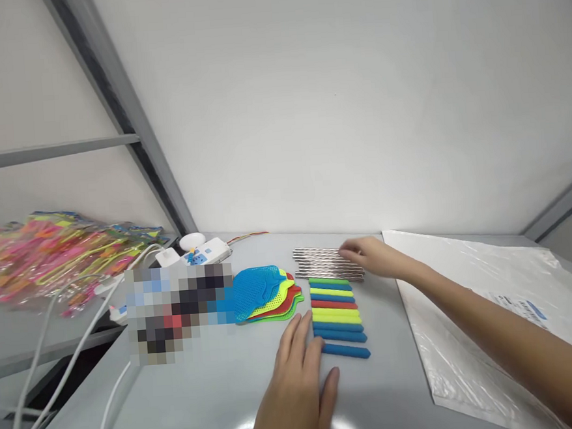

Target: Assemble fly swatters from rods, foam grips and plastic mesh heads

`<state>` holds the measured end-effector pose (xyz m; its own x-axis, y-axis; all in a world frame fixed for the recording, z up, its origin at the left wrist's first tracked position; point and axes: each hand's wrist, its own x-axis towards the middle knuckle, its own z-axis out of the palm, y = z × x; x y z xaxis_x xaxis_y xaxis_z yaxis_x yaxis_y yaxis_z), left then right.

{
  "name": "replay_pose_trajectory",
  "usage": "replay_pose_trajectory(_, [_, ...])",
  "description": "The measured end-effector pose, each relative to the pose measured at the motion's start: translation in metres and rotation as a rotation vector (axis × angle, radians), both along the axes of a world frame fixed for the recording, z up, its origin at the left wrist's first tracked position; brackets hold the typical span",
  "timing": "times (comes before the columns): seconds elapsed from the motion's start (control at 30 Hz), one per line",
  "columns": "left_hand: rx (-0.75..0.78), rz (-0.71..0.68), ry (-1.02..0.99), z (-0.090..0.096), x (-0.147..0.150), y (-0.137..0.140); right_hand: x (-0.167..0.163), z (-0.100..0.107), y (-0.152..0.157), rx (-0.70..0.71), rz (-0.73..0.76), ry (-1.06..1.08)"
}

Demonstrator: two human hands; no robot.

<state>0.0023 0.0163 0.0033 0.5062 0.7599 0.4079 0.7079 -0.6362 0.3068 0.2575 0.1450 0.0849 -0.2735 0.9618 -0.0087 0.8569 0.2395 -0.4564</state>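
Note:
My right hand [374,256] reaches across the table and its fingers rest on the right end of a row of several silver metal rods [319,262]; whether it grips one I cannot tell. My left hand [297,377] lies flat on the table, fingers apart, its fingertips touching the left ends of a row of coloured foam handles [336,315] in green, yellow, blue and red. A fanned stack of mesh swatter heads [267,293], blue on top, lies left of the handles.
A large clear plastic bag [479,318] over white sheets lies at the right. A white power strip [205,251] with cables sits at the back left. Packaged colourful items [48,254] pile up on the left. A blurred patch [180,310] covers part of the table.

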Motion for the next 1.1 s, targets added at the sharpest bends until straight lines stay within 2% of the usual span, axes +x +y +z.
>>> replay_pose_trajectory(0.13, [-0.062,-0.009,0.036,0.004,-0.001,-0.004,-0.025,-0.023,0.063,0.072,-0.003,-0.048])
replay_pose_trajectory(0.3, [-0.186,-0.012,-0.011,0.009,-0.003,-0.009,-0.038,-0.039,0.096,0.014,0.095,-0.064])
replay_pose_trajectory(0.53, [-0.242,0.007,-0.103,0.007,-0.005,-0.013,-0.028,-0.045,0.103,-0.017,0.179,-0.086])
replay_pose_trajectory(0.8, [-0.166,0.015,-0.097,0.004,-0.003,-0.016,-0.026,-0.045,0.111,-0.047,0.217,-0.137])
replay_pose_trajectory(0.9, [-0.186,0.001,-0.153,0.007,-0.006,-0.017,-0.028,-0.044,0.11,-0.025,0.218,-0.147])
replay_pose_trajectory(1.0, [-0.272,-0.06,-0.336,0.014,-0.01,-0.017,-0.028,-0.039,0.105,0.053,0.183,-0.15])
replay_pose_trajectory(1.1, [-0.423,-0.161,-0.692,0.023,-0.01,-0.015,-0.027,-0.029,0.094,0.153,0.136,-0.131])
